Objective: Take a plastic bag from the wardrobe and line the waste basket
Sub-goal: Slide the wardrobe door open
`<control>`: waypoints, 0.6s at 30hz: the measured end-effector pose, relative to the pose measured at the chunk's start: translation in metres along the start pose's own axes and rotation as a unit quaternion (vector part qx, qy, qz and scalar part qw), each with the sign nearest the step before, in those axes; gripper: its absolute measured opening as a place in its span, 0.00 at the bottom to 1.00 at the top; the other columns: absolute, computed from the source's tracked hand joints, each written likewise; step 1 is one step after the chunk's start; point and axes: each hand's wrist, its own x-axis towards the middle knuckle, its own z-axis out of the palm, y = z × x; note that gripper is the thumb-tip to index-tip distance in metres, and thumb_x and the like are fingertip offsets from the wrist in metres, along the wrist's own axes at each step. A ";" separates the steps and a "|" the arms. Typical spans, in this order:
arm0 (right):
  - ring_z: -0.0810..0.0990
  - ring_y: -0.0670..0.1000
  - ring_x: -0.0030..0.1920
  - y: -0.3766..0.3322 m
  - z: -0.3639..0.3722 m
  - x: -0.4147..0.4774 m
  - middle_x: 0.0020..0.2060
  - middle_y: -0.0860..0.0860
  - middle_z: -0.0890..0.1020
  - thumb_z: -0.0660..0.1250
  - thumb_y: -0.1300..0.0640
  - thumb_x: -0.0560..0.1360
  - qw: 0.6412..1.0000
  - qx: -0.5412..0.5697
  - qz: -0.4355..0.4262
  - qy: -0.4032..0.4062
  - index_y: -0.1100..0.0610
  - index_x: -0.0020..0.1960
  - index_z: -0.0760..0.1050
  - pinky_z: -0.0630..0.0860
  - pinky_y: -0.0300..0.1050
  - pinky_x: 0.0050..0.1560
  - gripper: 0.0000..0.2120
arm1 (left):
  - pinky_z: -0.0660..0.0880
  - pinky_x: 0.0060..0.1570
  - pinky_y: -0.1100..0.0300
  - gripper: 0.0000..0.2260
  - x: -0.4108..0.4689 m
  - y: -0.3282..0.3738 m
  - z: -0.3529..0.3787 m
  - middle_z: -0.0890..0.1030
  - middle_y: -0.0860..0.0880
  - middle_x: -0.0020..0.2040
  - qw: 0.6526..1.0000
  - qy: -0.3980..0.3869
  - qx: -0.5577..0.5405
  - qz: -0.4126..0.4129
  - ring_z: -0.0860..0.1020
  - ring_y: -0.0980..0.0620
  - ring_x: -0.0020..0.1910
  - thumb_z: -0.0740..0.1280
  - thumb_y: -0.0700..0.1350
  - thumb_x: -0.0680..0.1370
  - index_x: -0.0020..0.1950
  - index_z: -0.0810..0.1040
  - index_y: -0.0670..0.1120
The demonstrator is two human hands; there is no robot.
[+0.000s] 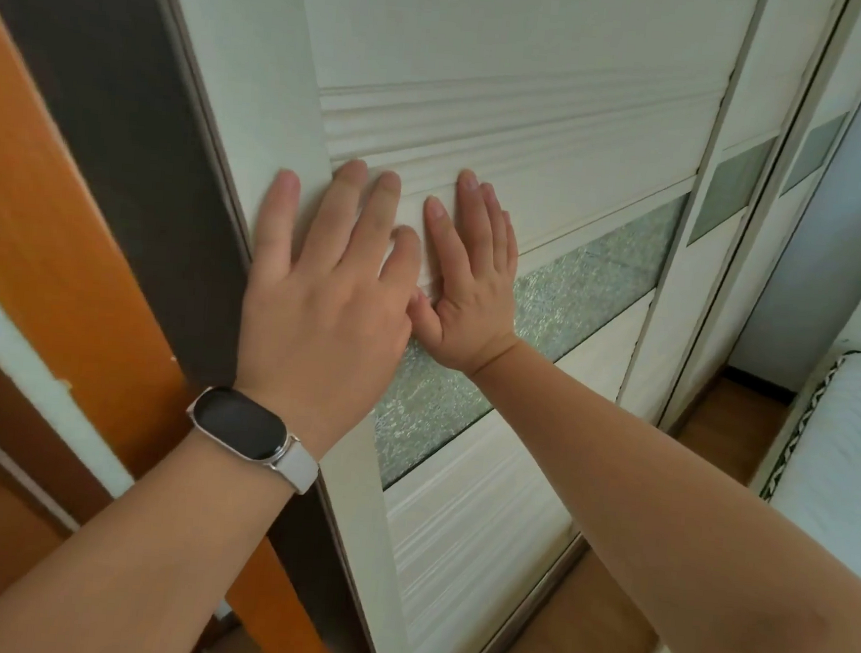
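Nearest, the left wrist wears a dark-faced smartwatch with a pale strap (255, 433). Beyond it, both hands lie flat with fingers spread, gripping nothing: the left hand (326, 287) and the right hand (473, 278) press side by side on the white ribbed sliding wardrobe door (512, 116), just above its frosted glass strip (565, 295). Behind the door's left edge stands a dark brown frame (125, 122).
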 end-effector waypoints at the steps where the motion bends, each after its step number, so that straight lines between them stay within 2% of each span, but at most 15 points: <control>1: 0.63 0.65 0.73 0.006 0.000 0.000 0.70 0.67 0.68 0.45 0.36 0.80 1.000 0.001 -0.001 0.004 0.56 0.72 0.63 0.64 0.68 0.69 0.31 | 0.47 0.72 0.39 0.17 0.003 0.003 0.003 0.65 0.42 0.76 1.000 0.008 0.003 -0.001 0.60 0.41 0.76 0.51 0.49 0.83 0.65 0.72 0.45; 5: 0.64 0.64 0.73 0.034 0.000 0.002 0.70 0.67 0.69 0.46 0.36 0.79 1.000 -0.007 -0.008 0.018 0.56 0.71 0.63 0.65 0.67 0.68 0.31 | 0.49 0.72 0.40 0.16 0.018 0.020 0.017 0.67 0.42 0.75 0.999 0.047 0.011 0.000 0.62 0.42 0.76 0.52 0.47 0.83 0.62 0.74 0.44; 10: 0.65 0.64 0.72 0.065 0.002 0.003 0.70 0.65 0.68 0.46 0.37 0.79 0.999 -0.001 -0.012 0.030 0.56 0.71 0.64 0.65 0.67 0.68 0.30 | 0.55 0.71 0.40 0.13 0.042 0.036 0.032 0.72 0.44 0.72 0.992 0.126 0.002 0.010 0.67 0.41 0.73 0.57 0.47 0.82 0.57 0.79 0.45; 14: 0.65 0.64 0.73 0.092 0.000 0.006 0.71 0.62 0.66 0.46 0.37 0.79 0.999 -0.009 -0.016 0.036 0.57 0.71 0.64 0.66 0.67 0.67 0.30 | 0.52 0.72 0.42 0.13 0.059 0.044 0.041 0.70 0.43 0.73 0.991 0.132 0.014 0.017 0.66 0.43 0.74 0.55 0.46 0.81 0.58 0.77 0.44; 18: 0.66 0.66 0.72 0.118 -0.002 0.007 0.70 0.66 0.67 0.47 0.38 0.79 1.000 -0.004 -0.014 0.026 0.58 0.71 0.64 0.65 0.68 0.68 0.30 | 0.48 0.72 0.41 0.15 0.067 0.053 0.054 0.67 0.44 0.75 0.990 0.134 0.028 0.013 0.63 0.42 0.76 0.56 0.46 0.80 0.62 0.76 0.45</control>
